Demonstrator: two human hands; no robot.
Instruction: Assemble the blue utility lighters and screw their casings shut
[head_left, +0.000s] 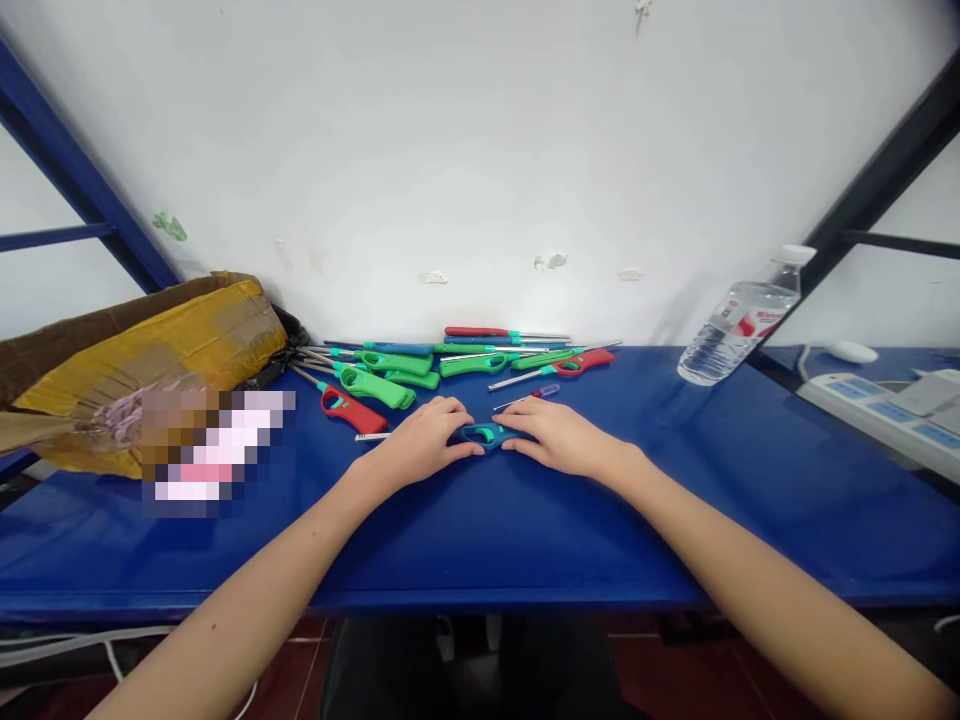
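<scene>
Left end: a torn box with yellow tape sits on the table, a blurred patch covering its near side.
Back edge: red, green and blue lighters lie in a loose heap along the wall, reaching close to the left hand.
Front edge: it runs straight across under both forearms, with a broad strip of blue top between it and the hands.
Left hand: fingers curled around the rod side of the blue lighter, thumb along its near side.
Blue lighter: mid-table, lying crosswise between the hands; dark blue body, teal trigger in an oval opening, silver tip showing at left.
Right hand: fingers closed narrowly over the handle end, which they mostly hide.
Screwdriver: purple handle, just behind the right hand.
Right side: wide room reaches to a water bottle near the back.
</scene>
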